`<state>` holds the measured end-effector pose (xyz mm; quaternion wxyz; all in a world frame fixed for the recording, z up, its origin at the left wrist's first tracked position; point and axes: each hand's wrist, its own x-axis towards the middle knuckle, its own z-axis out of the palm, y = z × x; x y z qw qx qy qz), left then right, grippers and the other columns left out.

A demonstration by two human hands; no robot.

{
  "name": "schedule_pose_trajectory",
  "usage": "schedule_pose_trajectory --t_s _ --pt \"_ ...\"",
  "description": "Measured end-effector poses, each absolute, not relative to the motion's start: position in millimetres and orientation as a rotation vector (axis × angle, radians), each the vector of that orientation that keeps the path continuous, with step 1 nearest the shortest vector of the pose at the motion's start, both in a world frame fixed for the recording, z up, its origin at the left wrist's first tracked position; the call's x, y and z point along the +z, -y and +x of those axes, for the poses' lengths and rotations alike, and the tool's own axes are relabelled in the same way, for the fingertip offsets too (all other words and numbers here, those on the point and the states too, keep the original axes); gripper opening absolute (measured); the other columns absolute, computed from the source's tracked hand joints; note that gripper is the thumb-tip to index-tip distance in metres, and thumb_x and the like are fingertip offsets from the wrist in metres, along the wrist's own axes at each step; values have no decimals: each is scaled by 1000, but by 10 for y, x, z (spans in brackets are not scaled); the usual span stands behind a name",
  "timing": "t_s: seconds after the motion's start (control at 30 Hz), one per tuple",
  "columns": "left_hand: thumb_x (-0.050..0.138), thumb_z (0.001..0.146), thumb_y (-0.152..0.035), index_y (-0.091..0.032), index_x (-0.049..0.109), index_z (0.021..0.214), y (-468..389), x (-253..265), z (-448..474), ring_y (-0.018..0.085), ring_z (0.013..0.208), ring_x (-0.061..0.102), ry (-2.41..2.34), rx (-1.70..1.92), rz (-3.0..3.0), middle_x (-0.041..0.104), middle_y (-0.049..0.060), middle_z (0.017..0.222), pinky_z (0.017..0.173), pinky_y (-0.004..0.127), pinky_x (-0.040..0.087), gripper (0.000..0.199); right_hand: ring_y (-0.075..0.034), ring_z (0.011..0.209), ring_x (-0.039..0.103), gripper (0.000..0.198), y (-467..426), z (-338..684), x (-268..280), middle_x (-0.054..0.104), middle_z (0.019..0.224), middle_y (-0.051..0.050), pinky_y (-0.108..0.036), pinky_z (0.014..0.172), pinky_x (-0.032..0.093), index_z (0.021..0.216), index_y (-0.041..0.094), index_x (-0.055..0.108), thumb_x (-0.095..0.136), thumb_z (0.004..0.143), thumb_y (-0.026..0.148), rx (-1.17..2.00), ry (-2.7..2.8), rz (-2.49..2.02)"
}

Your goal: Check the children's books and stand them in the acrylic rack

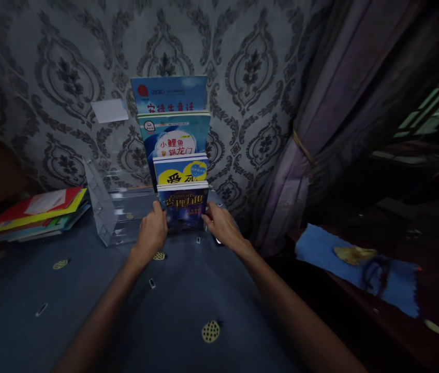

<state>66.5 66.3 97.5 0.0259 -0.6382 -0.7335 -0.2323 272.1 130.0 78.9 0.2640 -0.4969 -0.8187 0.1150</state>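
Standing tiered in a clear rack (103,210) (right end), books (178,140)

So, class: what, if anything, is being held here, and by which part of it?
The dark blue front book, apparently held by its side edges: left hand at its left edge, right hand at its right.

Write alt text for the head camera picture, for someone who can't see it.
A person's left hand and right hand hold the sides of a dark blue book, more books rising behind it before a patterned wall. A clear rack and a colorful pile sit to the left; a tied curtain hangs right.
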Motion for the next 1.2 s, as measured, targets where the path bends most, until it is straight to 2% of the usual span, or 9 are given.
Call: schedule_pose_trajectory --t_s 0.1,0.17,0.27,0.33,0.43,0.6,0.97,1.2 --pt "37 103 -25 -16 49 110 -656 975 663 31 82 74 2264 -711 -1964 74 17 94 68 35 49 16 -26 92 72 18 -1343 2745 801 77 99 -11 -33 79 50 112 18 62 55 96 22 342 2164 -1336" --pt "38 103 -25 -16 48 109 -658 969 656 30 85 74 2232 -727 -1965 74 17 97 69 35 51 15 -27 93 72 28 -1377 2742 814 76 103 -13 -37 84 53 121 17 61 54 95 25 332 2049 -1312" --pt "39 102 -23 -15 47 114 -672 953 640 29 87 74 2180 -774 -1973 74 17 99 70 34 52 17 -30 116 66 49 -1405 2667 826 68 130 -19 -45 100 52 140 13 52 50 94 29 342 1853 -1157" --pt "39 102 -21 -14 46 120 -685 942 629 29 89 74 2155 -803 -1986 74 17 101 72 35 53 21 -30 133 56 56 -1397 2571 824 57 147 -19 -47 111 46 148 13 45 47 95 32 401 1788 -1055" --pt "39 101 -20 -13 46 123 -705 924 612 29 92 74 2137 -844 -2015 73 18 103 75 35 53 24 -28 144 46 62 -1357 2400 805 49 154 -18 -48 118 39 153 12 38 44 95 32 502 1714 -1038" --pt "38 101 -17 -11 46 125 -733 868 597 29 93 73 2084 -945 -2041 72 19 106 75 36 54 26 -28 151 37 67 -1312 2204 765 43 159 -17 -50 123 31 157 13 30 44 93 28 530 1573 -1088" --pt "38 100 -16 -13 47 124 -763 847 600 28 95 73 2126 -1001 -2034 72 17 107 77 35 54 26 -29 146 42 71 -1384 2111 642 48 156 -14 -51 124 30 154 16 37 56 87 31 596 1387 -940" --pt "41 97 -15 -13 48 125 -779 823 553 29 96 73 2086 -1087 -2065 73 18 108 79 37 54 29 -30 148 40 80 -1400 2092 631 43 159 -17 -52 125 27 157 13 32 59 84 32 617 1388 -952"
